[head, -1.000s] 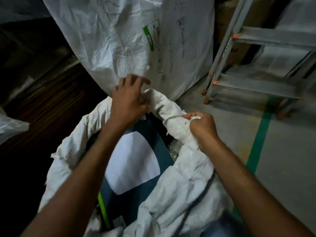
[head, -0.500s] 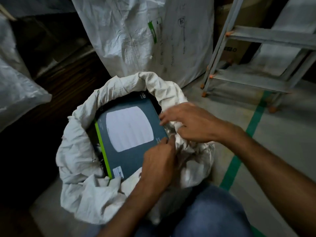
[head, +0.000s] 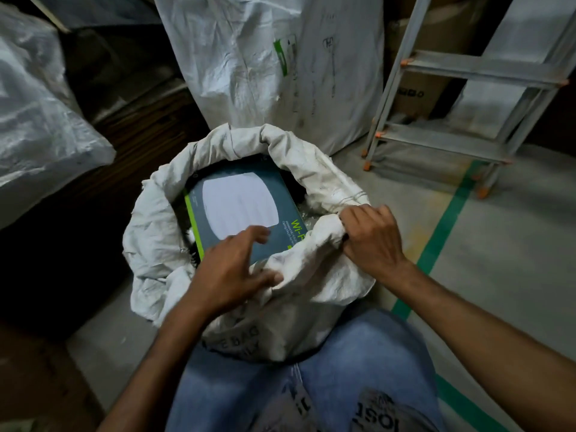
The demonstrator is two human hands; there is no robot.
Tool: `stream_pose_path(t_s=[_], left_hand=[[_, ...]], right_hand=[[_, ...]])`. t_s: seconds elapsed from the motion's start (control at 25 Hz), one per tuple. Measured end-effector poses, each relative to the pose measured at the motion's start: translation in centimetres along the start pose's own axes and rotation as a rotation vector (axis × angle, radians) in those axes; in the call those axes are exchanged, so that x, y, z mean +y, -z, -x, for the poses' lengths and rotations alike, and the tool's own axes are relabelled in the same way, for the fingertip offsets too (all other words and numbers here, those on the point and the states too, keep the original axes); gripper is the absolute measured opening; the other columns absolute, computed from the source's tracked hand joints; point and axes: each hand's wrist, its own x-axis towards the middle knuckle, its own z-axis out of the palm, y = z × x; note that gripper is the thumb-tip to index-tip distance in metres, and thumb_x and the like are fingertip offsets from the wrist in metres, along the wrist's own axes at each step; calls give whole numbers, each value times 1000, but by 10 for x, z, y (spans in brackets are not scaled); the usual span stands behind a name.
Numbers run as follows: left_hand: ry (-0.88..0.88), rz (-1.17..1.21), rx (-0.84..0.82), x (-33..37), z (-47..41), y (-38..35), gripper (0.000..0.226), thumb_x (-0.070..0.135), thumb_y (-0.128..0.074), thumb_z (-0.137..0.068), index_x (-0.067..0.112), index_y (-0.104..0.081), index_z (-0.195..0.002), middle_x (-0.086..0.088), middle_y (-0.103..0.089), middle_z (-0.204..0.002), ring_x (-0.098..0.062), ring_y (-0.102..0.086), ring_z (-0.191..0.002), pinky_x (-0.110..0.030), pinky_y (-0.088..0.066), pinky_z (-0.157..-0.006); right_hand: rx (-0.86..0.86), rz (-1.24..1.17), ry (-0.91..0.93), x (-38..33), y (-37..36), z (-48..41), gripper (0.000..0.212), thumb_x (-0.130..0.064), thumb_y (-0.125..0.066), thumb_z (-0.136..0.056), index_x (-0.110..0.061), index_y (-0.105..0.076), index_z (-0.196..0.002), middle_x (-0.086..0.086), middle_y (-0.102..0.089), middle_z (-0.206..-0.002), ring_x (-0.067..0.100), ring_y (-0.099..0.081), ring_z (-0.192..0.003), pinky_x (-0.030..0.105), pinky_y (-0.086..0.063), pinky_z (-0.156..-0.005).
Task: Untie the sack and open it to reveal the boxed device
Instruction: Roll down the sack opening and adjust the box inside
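Note:
A white woven sack point(head: 156, 244) stands on the floor with its mouth rolled down and wide open. Inside lies a dark teal box point(head: 280, 210) with a white rounded device pictured on it, a green edge stripe and green "Wi-F" lettering. My left hand point(head: 230, 272) hovers over the box's near edge, fingers spread and loosely curved, thumb against the sack's near rim. My right hand point(head: 371, 238) grips a bunched fold of the sack's rim at the right side. Clear plastic shows beside the box, under that fold.
A tall white sack point(head: 274, 67) stands behind. Another pale sack point(head: 37, 120) bulges at the left. A grey metal stepladder point(head: 467, 98) with orange fittings is at the back right. Green tape point(head: 442, 226) lines the concrete floor. My jeans-clad knees point(head: 311, 378) are just below the sack.
My right hand has moved from over the box to the right rim and taken hold of the fabric. My left hand has shifted left over the box. More of the box is uncovered.

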Motion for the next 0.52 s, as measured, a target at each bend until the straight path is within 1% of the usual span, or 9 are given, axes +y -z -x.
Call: stream_pose_path(t_s=[0.08, 0.16, 0.2, 0.28, 0.36, 0.4, 0.44, 0.48, 0.52], left_hand=[[48, -81, -147, -16, 14, -2, 89, 86, -65, -66, 43, -45, -140, 16, -63, -131, -10, -62, -120, -36, -52, -97], [6, -238, -164, -21, 24, -23, 97, 88, -62, -66, 42, -40, -149, 12, -61, -133, -16, -62, -121, -37, -53, -93], [-30, -338, -135, -20, 27, -35, 92, 81, -64, -72, 39, -40, -150, 8, -61, -132, -21, -63, -119, -39, -54, -89], [-60, -406, 2, -16, 30, -60, 62, 46, -70, -83, 32, -51, -140, 0, -63, -121, -31, -68, -104, -43, -56, -75], [-118, -497, 103, -8, 36, -81, 41, 19, -66, -82, 23, -61, -122, -5, -64, -106, -36, -69, -84, -45, -53, -58], [-164, -567, 132, -7, 40, -88, 36, 14, -65, -80, 19, -62, -115, -6, -63, -99, -35, -67, -76, -43, -50, -51], [-215, -620, 180, -9, 44, -95, 33, 12, -63, -79, 17, -63, -112, -6, -61, -93, -32, -66, -71, -40, -47, -46], [-254, -646, 221, -9, 48, -97, 31, 11, -64, -79, 16, -64, -109, -6, -60, -90, -30, -64, -69, -38, -43, -43], [-277, -648, 262, -8, 50, -97, 27, 10, -67, -80, 17, -65, -106, -5, -59, -88, -28, -63, -68, -38, -42, -43]], right_hand=[[19, 46, -47, -7, 0, 6, 32, -8, -72, -55, -14, -61, -85, 5, -63, -75, 31, -61, -65, 38, -35, -63], [-91, 57, 3, -16, 17, 5, 32, -12, -75, -61, -15, -63, -91, 6, -67, -83, 31, -68, -72, 38, -43, -63], [-189, 50, 44, -21, 33, 3, 29, -17, -73, -69, -15, -65, -96, 7, -69, -91, 32, -71, -81, 36, -47, -65], [-357, 111, 138, -29, 63, -4, 26, -27, -64, -83, -16, -67, -106, 5, -71, -107, 31, -71, -98, 34, -42, -67], [-362, 158, 196, -39, 89, -16, 22, -28, -61, -88, -17, -67, -106, 4, -70, -112, 29, -69, -104, 33, -35, -68], [-298, 117, 243, -44, 92, -23, 23, -23, -62, -86, -18, -67, -108, 4, -68, -114, 29, -67, -106, 33, -36, -69], [-275, 34, 290, -49, 88, -29, 31, -17, -64, -83, -19, -65, -114, 3, -64, -120, 27, -64, -110, 33, -40, -73], [-339, -72, 341, -55, 81, -34, 46, -14, -67, -81, -20, -61, -125, 2, -61, -127, 26, -61, -115, 34, -46, -82], [-473, -107, 385, -58, 71, -37, 56, -15, -71, -80, -22, -57, -134, 1, -60, -131, 25, -60, -119, 37, -50, -89]])
